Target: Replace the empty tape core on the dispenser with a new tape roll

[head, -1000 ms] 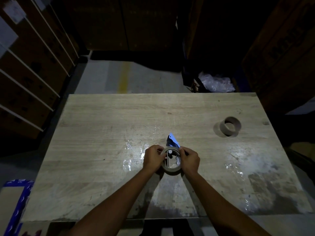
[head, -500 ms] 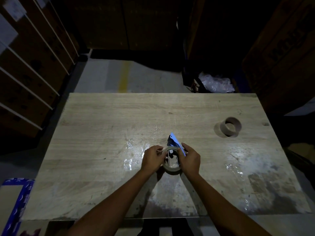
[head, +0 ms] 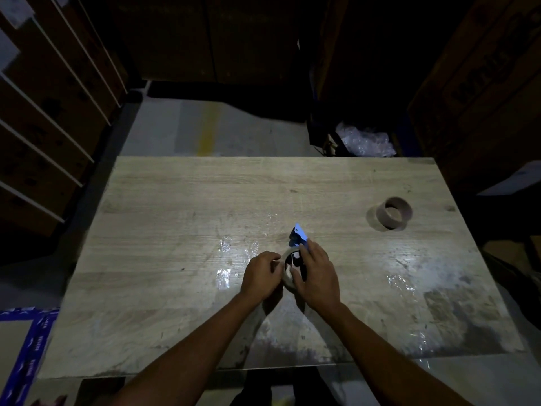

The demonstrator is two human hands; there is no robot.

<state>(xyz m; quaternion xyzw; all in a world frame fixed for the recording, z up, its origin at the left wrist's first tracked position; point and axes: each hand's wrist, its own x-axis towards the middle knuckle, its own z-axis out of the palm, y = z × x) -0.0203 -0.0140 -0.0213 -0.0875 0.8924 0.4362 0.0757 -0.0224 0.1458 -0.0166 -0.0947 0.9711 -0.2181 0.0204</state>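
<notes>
A new tape roll (head: 288, 269) sits on the blue tape dispenser (head: 299, 235) near the middle of the wooden table (head: 181, 218). My left hand (head: 262, 275) grips the roll's left side. My right hand (head: 317, 273) lies over the roll's right side, with its fingers reaching onto the dispenser's blue front. Most of the dispenser's body is hidden under both hands. The empty brown tape core (head: 393, 213) stands apart at the table's far right.
Scraps of clear tape (head: 225, 275) stick to the tabletop left of my hands, and more (head: 398, 281) to the right. Stacked cartons (head: 44, 118) line the left. A bag of clear plastic (head: 364, 140) lies beyond the table's far edge.
My right hand has slid from the roll's right edge up over it, onto the dispenser's blue front. My left hand stays on the roll's left side.
</notes>
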